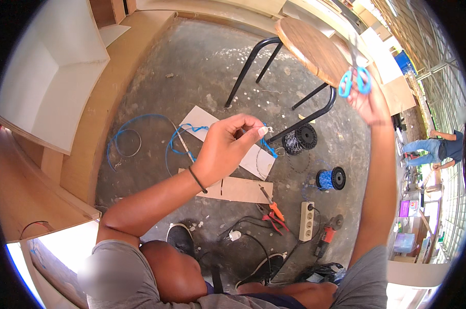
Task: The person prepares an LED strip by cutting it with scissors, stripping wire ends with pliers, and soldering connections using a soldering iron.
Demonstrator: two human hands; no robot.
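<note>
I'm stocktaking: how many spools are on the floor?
2: the black-and-white-wound spool by the stool, and the blue-wound spool nearer the power strip. Others may be hidden.

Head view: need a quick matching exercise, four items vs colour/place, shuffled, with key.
Things
1. Scissors
2. Stool
3. Power strip
4. Pliers

Descriptions
A. Off-white, lying on the floor
B. Round wooden seat, black legs
C. Red handles, lying on the floor
D. Light-blue handles, held up in the right hand

Pairs: 1-D, 2-B, 3-A, 4-C
</note>
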